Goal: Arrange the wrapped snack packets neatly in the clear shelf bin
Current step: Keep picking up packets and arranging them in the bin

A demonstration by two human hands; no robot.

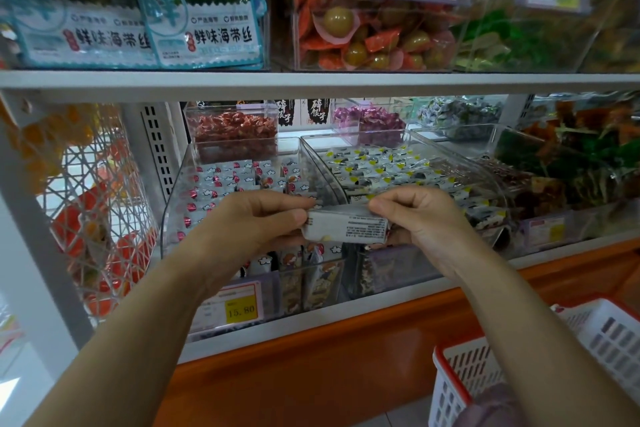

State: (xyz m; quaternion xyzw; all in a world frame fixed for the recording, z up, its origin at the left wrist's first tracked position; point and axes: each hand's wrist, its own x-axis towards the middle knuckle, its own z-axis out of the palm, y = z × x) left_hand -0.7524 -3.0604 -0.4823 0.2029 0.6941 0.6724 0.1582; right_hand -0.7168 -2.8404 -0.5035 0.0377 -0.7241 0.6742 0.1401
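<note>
A stack of white wrapped snack packets (346, 226), printed back side up, is held between both hands in front of the shelf. My left hand (256, 218) pinches its left end and my right hand (420, 215) pinches its right end. Just behind stands the clear shelf bin (173, 198) with rows of white packets bearing red marks (228, 180). More of the same packets stand upright in the bin's front part (311, 274), below my hands.
A second clear bin (485, 177) to the right holds white, yellow and black packets. Further bins of sweets stand behind and on the shelf above. A price tag (239, 308) hangs on the shelf's front edge. A red and white basket (519, 367) sits low right.
</note>
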